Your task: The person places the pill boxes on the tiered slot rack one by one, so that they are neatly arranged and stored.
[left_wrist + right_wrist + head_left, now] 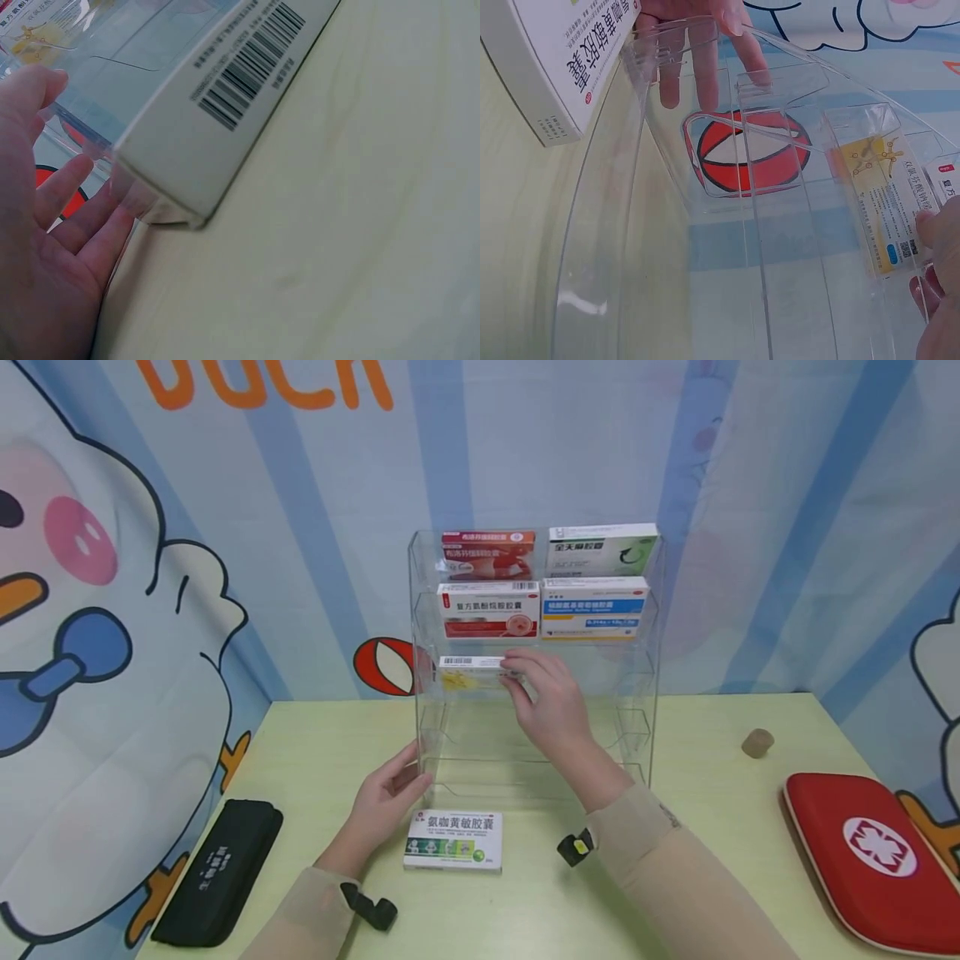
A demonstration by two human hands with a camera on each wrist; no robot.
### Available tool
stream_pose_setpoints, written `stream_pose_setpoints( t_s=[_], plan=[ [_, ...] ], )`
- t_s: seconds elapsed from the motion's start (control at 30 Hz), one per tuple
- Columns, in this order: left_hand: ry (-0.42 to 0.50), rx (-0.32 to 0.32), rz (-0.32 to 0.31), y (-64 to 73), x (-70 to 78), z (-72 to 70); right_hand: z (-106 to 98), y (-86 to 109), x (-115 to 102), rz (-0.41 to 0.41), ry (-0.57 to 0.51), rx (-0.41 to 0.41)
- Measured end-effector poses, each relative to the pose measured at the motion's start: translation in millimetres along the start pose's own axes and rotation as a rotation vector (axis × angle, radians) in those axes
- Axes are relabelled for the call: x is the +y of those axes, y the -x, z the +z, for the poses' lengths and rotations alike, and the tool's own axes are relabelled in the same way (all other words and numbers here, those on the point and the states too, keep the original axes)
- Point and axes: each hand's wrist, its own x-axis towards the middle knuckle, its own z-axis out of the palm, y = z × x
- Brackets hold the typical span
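Observation:
A clear plastic display rack with stepped tiers stands on the table. My right hand pinches the right end of a white and yellow medicine box at the left of the third tier, below two filled tiers. In the right wrist view, the box's yellow and white face shows through the plastic. My left hand touches the rack's lower left side, its fingers fairly straight and spread. Just in front of the rack, a white and green medicine box lies on the table.
The upper tiers hold a red box, a white and green box, a white and red box and a white and blue box. A black case lies left; a red case and small brown cylinder are right.

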Motion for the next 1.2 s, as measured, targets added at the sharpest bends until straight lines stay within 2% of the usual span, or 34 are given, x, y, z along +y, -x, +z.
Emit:
stream_pose_setpoints(
  t_s=[0.37, 0.53, 0.7, 0.93, 1.2],
  plan=[
    [0.008, 0.000, -0.006, -0.8, -1.7, -1.5, -8.6, 11.1, -1.7, -0.034, -0.047, 0.077],
    [0.002, -0.002, 0.008, -0.5, -2.0, -1.9, -11.2, 17.9, -5.7, -0.055, -0.070, 0.081],
    [0.000, -0.001, 0.004, -0.6, -1.4, -1.1, -13.8, 32.7, -11.3, -0.062, -0.089, 0.063],
    [-0.001, 0.002, -0.012, -1.2, 0.1, -1.0, -12.3, 60.6, -17.8, -0.057, -0.116, -0.014],
    [0.004, -0.003, -0.015, -1.5, -1.2, 0.1, -17.1, 86.4, -31.7, -0.035, -0.136, -0.197]
  ],
)
